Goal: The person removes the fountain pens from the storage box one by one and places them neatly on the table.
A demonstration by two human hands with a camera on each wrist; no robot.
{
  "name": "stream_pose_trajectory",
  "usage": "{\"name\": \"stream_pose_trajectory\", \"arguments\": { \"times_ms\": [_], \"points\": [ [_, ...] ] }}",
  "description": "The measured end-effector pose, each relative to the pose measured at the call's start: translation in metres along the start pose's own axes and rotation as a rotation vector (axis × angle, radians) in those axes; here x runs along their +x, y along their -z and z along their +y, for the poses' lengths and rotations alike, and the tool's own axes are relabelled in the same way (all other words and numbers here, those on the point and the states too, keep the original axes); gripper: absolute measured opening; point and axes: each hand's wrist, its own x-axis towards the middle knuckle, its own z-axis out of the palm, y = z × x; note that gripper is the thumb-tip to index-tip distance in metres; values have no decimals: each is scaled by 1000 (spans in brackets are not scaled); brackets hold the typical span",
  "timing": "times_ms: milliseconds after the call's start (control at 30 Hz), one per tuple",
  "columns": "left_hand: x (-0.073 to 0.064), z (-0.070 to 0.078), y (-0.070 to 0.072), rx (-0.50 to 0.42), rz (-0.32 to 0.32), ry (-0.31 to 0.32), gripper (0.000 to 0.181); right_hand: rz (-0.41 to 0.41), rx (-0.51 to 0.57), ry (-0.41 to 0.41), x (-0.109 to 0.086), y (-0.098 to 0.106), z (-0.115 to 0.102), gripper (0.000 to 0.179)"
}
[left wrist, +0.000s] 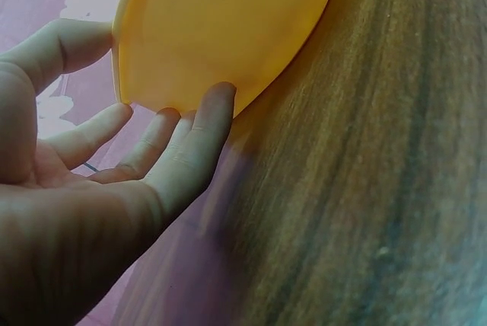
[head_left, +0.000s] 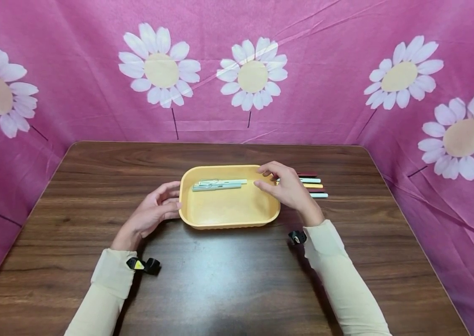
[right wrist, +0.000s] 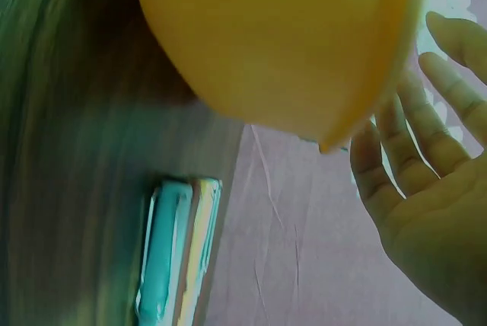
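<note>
A yellow rectangular tray (head_left: pixel 228 210) stands on the table in the middle of the head view. Inside it, toward the back left, lie pale mint pens (head_left: pixel 217 186) with clips, side by side. At the tray's left end my left hand (head_left: pixel 153 212) touches the outside, its fingertips against the wall and thumb at the rim. In the left wrist view those fingers (left wrist: pixel 198 143) are spread along the tray's end. Over the right end hovers my right hand (head_left: pixel 289 186), fingers loosely bent and apart, holding nothing. The right wrist view shows its fingertips beside the tray's rim (right wrist: pixel 396 44).
Just right of the tray lies a row of several pens (head_left: pixel 316 186) in dark red, pale mint and yellow, partly hidden behind the right hand. The brown wooden table (head_left: pixel 216 275) meets a pink flowered cloth (head_left: pixel 212 121) at its back and sides.
</note>
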Motion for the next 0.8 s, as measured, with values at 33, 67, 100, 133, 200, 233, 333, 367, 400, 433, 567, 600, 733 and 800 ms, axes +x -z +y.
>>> {"name": "stream_pose_trajectory", "arguments": {
  "times_ms": [33,67,100,133,200,233,333,367,400,433,567,600,733,800],
  "points": [
    [0,0,0,0,0,0,66,-12,4,-3,1,-3,0,26],
    [0,0,0,0,1,0,66,-21,7,-2,2,-5,0,27],
    [0,0,0,0,1,0,66,-27,12,0,3,-7,0,28],
    [0,-1,0,1,2,1,66,-33,12,4,4,-9,0,29],
    [1,-1,0,3,5,1,65,-44,16,13,6,-13,-1,30],
    [1,-1,0,3,6,2,65,-51,19,17,7,-15,-1,31],
    [1,0,1,4,9,5,65,-69,20,21,9,-21,-1,32],
    [1,0,1,3,10,5,65,-74,21,21,10,-23,0,32],
    [1,0,0,2,11,6,65,-79,22,21,11,-26,0,32],
    [1,0,0,2,11,7,65,-84,19,19,11,-28,0,32],
    [1,1,0,-3,13,10,66,-103,-2,32,16,-36,-1,32],
    [1,1,0,-3,13,10,66,-109,-7,39,17,-38,-1,32],
    [0,2,0,-5,16,13,66,-128,-22,59,23,-46,-4,32],
    [0,2,0,-4,16,14,66,-139,-26,59,26,-50,-5,33]
  ]
}}
